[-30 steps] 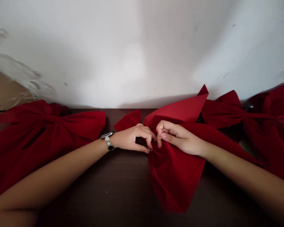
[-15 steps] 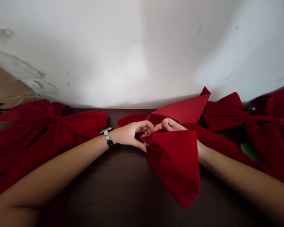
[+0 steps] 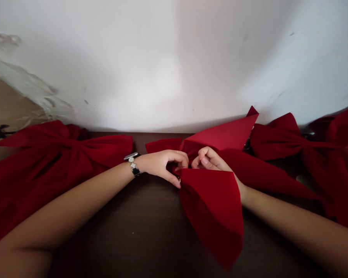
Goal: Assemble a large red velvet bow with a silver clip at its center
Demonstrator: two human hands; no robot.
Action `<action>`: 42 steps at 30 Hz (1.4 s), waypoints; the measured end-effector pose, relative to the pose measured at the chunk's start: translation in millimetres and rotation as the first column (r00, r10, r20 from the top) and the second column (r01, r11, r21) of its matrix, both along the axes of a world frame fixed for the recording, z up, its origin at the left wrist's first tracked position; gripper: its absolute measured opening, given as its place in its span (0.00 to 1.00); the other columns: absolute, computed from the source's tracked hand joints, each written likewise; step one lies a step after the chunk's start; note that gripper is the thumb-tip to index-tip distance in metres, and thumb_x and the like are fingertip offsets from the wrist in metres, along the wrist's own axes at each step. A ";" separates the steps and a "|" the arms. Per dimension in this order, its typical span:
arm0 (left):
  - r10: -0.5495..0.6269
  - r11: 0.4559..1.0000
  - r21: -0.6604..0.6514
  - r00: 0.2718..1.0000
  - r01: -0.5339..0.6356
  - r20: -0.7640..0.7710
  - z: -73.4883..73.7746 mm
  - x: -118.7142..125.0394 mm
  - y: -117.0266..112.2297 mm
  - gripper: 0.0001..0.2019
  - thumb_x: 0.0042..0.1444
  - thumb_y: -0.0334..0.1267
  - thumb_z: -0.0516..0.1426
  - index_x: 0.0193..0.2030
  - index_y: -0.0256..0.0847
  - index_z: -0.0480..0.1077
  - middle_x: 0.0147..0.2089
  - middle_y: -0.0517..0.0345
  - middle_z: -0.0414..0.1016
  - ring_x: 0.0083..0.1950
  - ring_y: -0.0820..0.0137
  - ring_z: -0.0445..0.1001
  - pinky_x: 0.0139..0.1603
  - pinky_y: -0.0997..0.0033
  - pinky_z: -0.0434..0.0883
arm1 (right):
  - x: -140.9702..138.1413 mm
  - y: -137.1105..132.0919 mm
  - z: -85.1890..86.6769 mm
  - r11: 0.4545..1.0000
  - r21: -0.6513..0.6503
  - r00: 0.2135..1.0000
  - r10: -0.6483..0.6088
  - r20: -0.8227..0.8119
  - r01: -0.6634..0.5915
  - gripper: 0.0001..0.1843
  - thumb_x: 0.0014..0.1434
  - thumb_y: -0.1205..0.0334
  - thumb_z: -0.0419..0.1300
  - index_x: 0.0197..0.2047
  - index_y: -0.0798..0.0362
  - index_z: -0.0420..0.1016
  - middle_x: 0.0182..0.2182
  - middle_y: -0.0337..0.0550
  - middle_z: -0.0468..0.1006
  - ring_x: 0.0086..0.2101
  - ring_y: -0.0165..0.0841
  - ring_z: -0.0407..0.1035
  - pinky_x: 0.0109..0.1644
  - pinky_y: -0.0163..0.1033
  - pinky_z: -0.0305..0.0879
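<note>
From the lower left corner of the view, the left forearm (image 3: 87, 206) slants up and inward over a dark table (image 3: 124, 227), its elbow bent at the bottom edge. The right forearm (image 3: 292, 216) comes in from the lower right, nearly straight, at a shallower angle. Between them, a red bow (image 3: 213, 204) lies at the middle of the table, its broad near flap hanging toward the viewer. The left hand (image 3: 164, 164) is at the bow's gathered centre, wrist level and back of the hand upward, fingers arched over and thumb reaching below, so that the gathers are pinched between them. A small metal piece (image 3: 179, 180) shows at the thumb tip. The left wrist carries a watch (image 3: 132, 156) and a bracelet (image 3: 132, 165). Behind the near flap, the right hand (image 3: 213, 160) is turned palm inward with fingers curled and thumb near the index finger; the flap covers part of it, and I cannot tell whether it grips anything. Farther off, a second bow (image 3: 72, 144) spreads at the left and a third bow (image 3: 301, 143) at the right. Beyond the second bow, a brown box (image 3: 10, 100) and clear plastic (image 3: 26, 79) stand near a white wall (image 3: 127, 58).
</note>
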State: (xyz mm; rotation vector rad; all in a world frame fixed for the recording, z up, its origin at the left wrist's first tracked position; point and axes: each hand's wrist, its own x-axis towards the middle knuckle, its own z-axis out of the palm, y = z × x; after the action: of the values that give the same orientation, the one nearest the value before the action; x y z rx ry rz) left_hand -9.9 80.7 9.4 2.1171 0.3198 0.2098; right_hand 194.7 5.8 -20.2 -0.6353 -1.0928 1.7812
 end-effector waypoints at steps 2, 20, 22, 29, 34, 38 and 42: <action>-0.040 0.999 0.002 0.999 0.040 0.002 2.6 1.1 -0.7 0.09 0.53 0.39 0.61 0.36 0.37 0.70 0.41 0.52 0.69 0.38 0.72 0.67 0.42 0.71 0.67 | 0.9 3.0 -2.6 0.999 -0.033 1.000 -0.002 -0.029 0.001 0.10 0.61 0.56 0.58 0.35 0.49 0.60 0.29 0.34 0.70 0.28 0.25 0.67 0.33 0.30 0.65; 0.313 0.946 -0.093 0.950 -0.310 0.012 -14.0 3.0 -20.1 0.15 0.63 0.47 0.47 0.38 0.36 0.65 0.32 0.60 0.65 0.32 0.75 0.65 0.35 0.76 0.63 | -0.9 4.3 8.7 0.982 -0.186 0.979 0.021 0.205 0.018 0.13 0.51 0.61 0.65 0.30 0.53 0.62 0.26 0.32 0.69 0.24 0.23 0.63 0.28 0.29 0.59; 0.361 0.929 -0.107 0.931 -0.355 0.044 -16.3 4.5 -23.7 0.15 0.63 0.47 0.47 0.37 0.36 0.64 0.31 0.61 0.64 0.31 0.76 0.63 0.33 0.77 0.62 | -0.4 4.7 9.1 0.989 -0.143 0.973 0.009 0.232 0.025 0.12 0.50 0.61 0.65 0.29 0.53 0.63 0.26 0.32 0.70 0.25 0.23 0.63 0.29 0.30 0.59; 0.352 0.873 -0.370 0.936 -0.317 0.028 -14.8 2.1 -19.5 0.15 0.60 0.47 0.52 0.33 0.36 0.63 0.28 0.63 0.63 0.26 0.79 0.60 0.26 0.80 0.58 | 1.4 6.0 10.4 0.990 -0.125 0.963 -0.023 0.270 0.059 0.11 0.47 0.56 0.66 0.29 0.52 0.69 0.30 0.37 0.74 0.32 0.31 0.69 0.42 0.41 0.66; 0.219 0.882 -0.425 0.976 -0.204 -0.014 -9.0 -1.6 -10.4 0.11 0.54 0.42 0.59 0.35 0.35 0.68 0.32 0.59 0.70 0.31 0.76 0.67 0.31 0.78 0.64 | 0.5 4.2 14.8 0.997 -0.044 0.945 -0.050 0.323 0.067 0.09 0.48 0.60 0.66 0.29 0.52 0.69 0.31 0.38 0.75 0.33 0.31 0.69 0.40 0.38 0.66; 0.062 0.953 -0.292 0.995 -0.082 -0.079 -2.4 0.3 -7.5 0.07 0.55 0.37 0.58 0.37 0.35 0.72 0.36 0.55 0.74 0.37 0.72 0.72 0.39 0.74 0.68 | 1.1 5.4 10.1 0.989 -0.142 0.943 0.012 0.332 0.037 0.12 0.51 0.61 0.64 0.28 0.52 0.63 0.22 0.31 0.67 0.21 0.24 0.60 0.25 0.30 0.56; -0.033 0.985 -0.168 0.998 0.025 -0.049 -0.8 2.9 -5.4 0.06 0.57 0.35 0.56 0.35 0.36 0.74 0.39 0.53 0.74 0.40 0.70 0.72 0.45 0.71 0.68 | 3.1 6.8 3.4 0.993 -0.120 0.944 0.020 0.329 0.021 0.12 0.53 0.59 0.63 0.29 0.52 0.63 0.20 0.30 0.64 0.19 0.22 0.55 0.23 0.29 0.51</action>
State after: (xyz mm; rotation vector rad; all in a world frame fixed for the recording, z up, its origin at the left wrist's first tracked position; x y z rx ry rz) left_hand -7.1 75.3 8.6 1.9616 0.3253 0.1074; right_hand 197.8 12.5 -16.9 -1.0379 -1.2087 1.7918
